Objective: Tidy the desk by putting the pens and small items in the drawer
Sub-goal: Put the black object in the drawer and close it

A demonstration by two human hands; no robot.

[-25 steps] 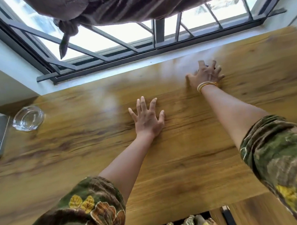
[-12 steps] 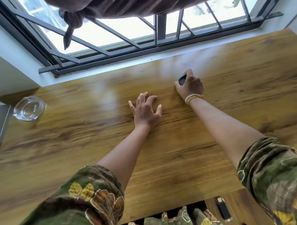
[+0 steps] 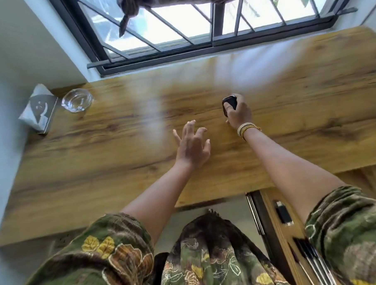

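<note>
Near the middle of the frame, the right hand (image 3: 237,114) has its grip closed around a small black thing (image 3: 229,102), while the left hand (image 3: 192,147) is spread wide, holding nothing, over the tabletop (image 3: 118,145).

The wooden desk (image 3: 119,167) carries a glass ashtray (image 3: 77,100) beside a tissue pack (image 3: 39,109).

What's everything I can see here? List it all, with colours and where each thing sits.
Desk: one, brown wood grain, under the window.
Glass dish: one, clear, far left of desk.
Small box: one, grey and white, left edge beside the dish.
Drawer: one, wooden, open at lower right.
Small black item: one, in the drawer.
Pens: several, dark, in the drawer.
Window bars: black, above the desk.
Left hand: open, over the desk.
Right hand: gripping a small black object.
</note>
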